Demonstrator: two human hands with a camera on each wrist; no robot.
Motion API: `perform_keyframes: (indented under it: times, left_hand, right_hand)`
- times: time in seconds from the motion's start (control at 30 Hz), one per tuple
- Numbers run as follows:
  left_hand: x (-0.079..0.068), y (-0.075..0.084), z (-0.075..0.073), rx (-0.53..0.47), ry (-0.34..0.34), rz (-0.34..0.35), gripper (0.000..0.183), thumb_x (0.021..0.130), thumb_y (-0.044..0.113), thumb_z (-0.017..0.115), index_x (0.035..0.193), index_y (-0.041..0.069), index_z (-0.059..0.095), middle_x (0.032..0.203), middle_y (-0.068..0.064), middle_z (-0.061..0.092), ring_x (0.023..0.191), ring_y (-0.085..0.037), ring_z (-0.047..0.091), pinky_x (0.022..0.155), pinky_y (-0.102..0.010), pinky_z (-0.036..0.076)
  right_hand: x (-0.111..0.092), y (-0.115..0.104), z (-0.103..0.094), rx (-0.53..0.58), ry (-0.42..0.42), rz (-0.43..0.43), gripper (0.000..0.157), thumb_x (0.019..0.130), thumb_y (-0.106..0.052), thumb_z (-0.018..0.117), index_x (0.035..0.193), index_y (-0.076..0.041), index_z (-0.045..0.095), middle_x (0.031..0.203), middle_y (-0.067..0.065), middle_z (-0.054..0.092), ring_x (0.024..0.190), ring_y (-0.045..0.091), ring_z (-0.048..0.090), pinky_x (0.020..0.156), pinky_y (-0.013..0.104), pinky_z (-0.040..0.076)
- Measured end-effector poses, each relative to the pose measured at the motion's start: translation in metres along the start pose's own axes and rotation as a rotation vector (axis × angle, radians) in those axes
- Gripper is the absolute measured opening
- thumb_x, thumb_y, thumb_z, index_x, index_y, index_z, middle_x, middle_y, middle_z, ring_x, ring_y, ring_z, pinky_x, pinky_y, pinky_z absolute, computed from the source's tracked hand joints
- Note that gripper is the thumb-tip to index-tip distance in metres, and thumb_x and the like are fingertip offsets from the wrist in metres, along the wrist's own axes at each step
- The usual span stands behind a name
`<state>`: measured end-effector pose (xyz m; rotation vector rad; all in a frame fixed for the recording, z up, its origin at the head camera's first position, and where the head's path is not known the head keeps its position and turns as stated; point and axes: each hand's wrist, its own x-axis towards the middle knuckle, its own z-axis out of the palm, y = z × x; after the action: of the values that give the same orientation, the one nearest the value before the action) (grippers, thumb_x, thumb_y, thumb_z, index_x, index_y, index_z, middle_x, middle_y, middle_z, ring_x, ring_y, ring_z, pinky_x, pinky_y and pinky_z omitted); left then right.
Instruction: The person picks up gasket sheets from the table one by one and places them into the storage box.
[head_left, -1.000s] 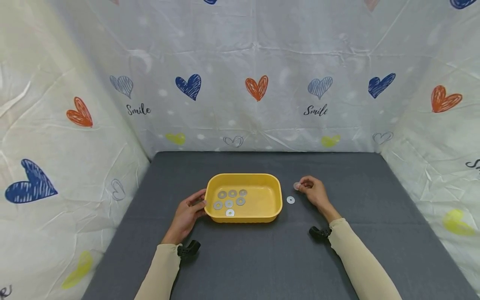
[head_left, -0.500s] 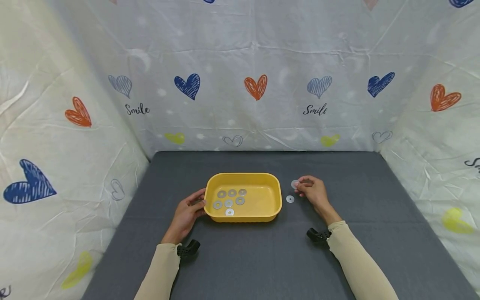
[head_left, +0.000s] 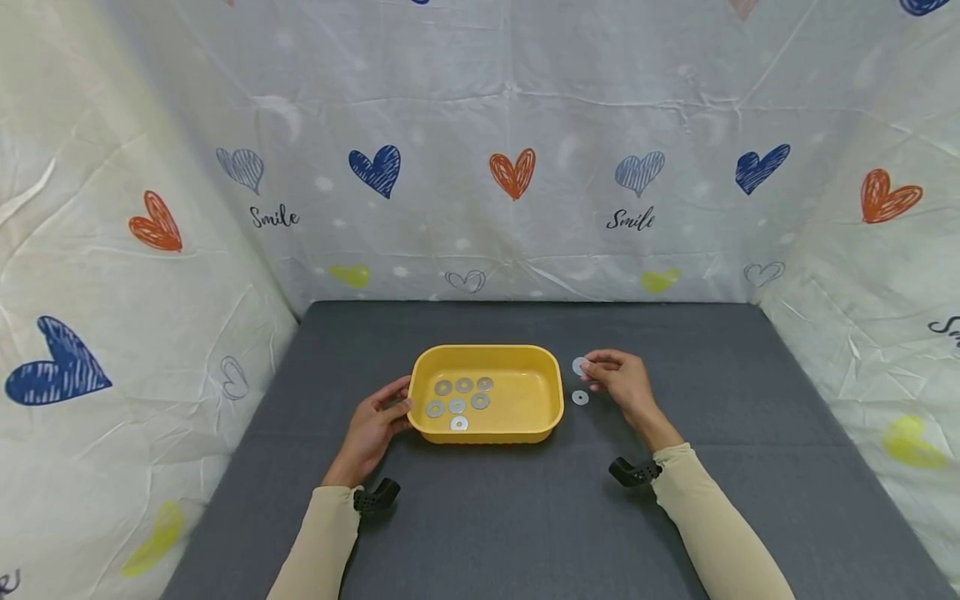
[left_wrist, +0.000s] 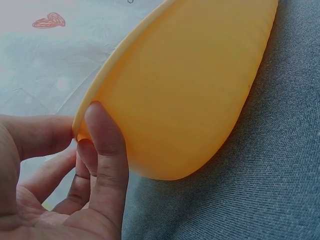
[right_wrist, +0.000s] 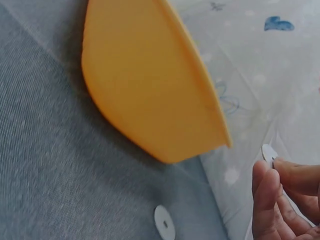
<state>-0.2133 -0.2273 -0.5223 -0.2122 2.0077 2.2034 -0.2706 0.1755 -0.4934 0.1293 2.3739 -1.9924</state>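
A yellow plastic tray (head_left: 525,400) stands on the table, with several flat silver washers (head_left: 453,425) lying in its left half. My left hand (head_left: 374,431) grips the tray's left end. In the left wrist view the thumb (left_wrist: 106,132) lies against the outer wall just under the rim. To the right of the tray, my right hand (head_left: 626,387) pinches one washer (right_wrist: 268,151) between thumb and fingertips, above the table. Another washer (head_left: 575,399) lies on the cloth between that hand and the tray.
A dark grey cloth (head_left: 480,517) covers the table. Behind and at both sides hangs a pale curtain (head_left: 442,100) printed with hearts. Each wrist wears a black band (head_left: 378,497).
My right hand has lifted its washer and brought it a little left, toward the tray. The left hand, the tray and the loose washer stay where they were.
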Motion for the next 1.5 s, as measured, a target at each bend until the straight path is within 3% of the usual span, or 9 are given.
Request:
perform_keyframes:
  times: [0.13, 0.37, 0.77, 0.87, 0.97, 1.1, 1.5]
  left_hand:
    - [0.000, 0.000, 0.000, 0.007, 0.004, -0.002, 0.049, 0.098, 0.012, 0.059, 0.146, 0.012, 0.046, 0.123, -0.007, 0.048, 0.094, -0.012, 0.058, 0.075, -0.022, 0.055]
    - [0.000, 0.001, -0.001, -0.010, -0.010, -0.012, 0.051, 0.099, 0.011, 0.058, 0.147, 0.011, 0.044, 0.128, -0.011, 0.046, 0.097, -0.014, 0.058, 0.075, -0.022, 0.055]
    - [-0.015, 0.020, 0.006, 0.007, -0.033, -0.026, 0.050, 0.099, 0.008, 0.055, 0.148, 0.008, 0.043, 0.134, -0.018, 0.043, 0.100, -0.018, 0.058, 0.077, -0.022, 0.055]
    - [-0.014, 0.020, 0.006, 0.002, -0.029, -0.029, 0.051, 0.099, 0.007, 0.056, 0.148, 0.008, 0.043, 0.133, -0.017, 0.044, 0.100, -0.019, 0.059, 0.077, -0.022, 0.055]
    - [-0.012, 0.019, 0.006, -0.002, -0.023, -0.036, 0.051, 0.099, 0.007, 0.056, 0.148, 0.009, 0.043, 0.131, -0.015, 0.045, 0.100, -0.019, 0.059, 0.076, -0.023, 0.056]
    - [-0.010, 0.016, 0.005, -0.011, -0.021, -0.039, 0.051, 0.098, 0.006, 0.056, 0.148, 0.009, 0.043, 0.128, -0.011, 0.047, 0.099, -0.019, 0.058, 0.076, -0.023, 0.056]
    - [-0.001, 0.000, -0.001, 0.004, -0.007, -0.005, 0.049, 0.098, 0.011, 0.058, 0.146, 0.012, 0.046, 0.124, -0.007, 0.048, 0.096, -0.014, 0.058, 0.076, -0.022, 0.055]
  right_hand:
    - [-0.003, -0.008, 0.003, 0.023, -0.038, -0.022, 0.025, 0.089, -0.012, 0.072, 0.109, 0.002, 0.068, 0.082, -0.003, 0.072, 0.080, 0.021, 0.073, 0.067, 0.028, 0.059]
    - [-0.006, -0.021, 0.009, 0.003, -0.118, -0.016, 0.026, 0.091, -0.011, 0.070, 0.114, 0.001, 0.068, 0.089, 0.000, 0.072, 0.079, 0.016, 0.072, 0.083, 0.045, 0.058]
    - [-0.005, -0.034, 0.023, 0.001, -0.196, -0.014, 0.023, 0.091, -0.010, 0.069, 0.112, 0.001, 0.069, 0.095, 0.010, 0.072, 0.083, 0.023, 0.073, 0.084, 0.050, 0.057]
    - [-0.004, -0.036, 0.028, -0.011, -0.218, -0.017, 0.023, 0.091, -0.009, 0.069, 0.112, 0.001, 0.069, 0.100, 0.013, 0.071, 0.090, 0.031, 0.072, 0.080, 0.043, 0.059]
    - [-0.003, -0.040, 0.034, -0.017, -0.234, -0.016, 0.022, 0.091, -0.008, 0.069, 0.111, 0.001, 0.070, 0.102, 0.015, 0.070, 0.087, 0.027, 0.073, 0.080, 0.041, 0.060]
    - [-0.003, -0.045, 0.043, -0.006, -0.260, -0.007, 0.021, 0.090, -0.006, 0.069, 0.110, 0.001, 0.070, 0.102, 0.016, 0.070, 0.079, 0.015, 0.073, 0.088, 0.050, 0.056]
    - [-0.004, -0.048, 0.080, -0.011, -0.374, 0.001, 0.022, 0.090, -0.002, 0.068, 0.111, 0.003, 0.070, 0.108, 0.020, 0.069, 0.080, 0.021, 0.074, 0.089, 0.054, 0.054]
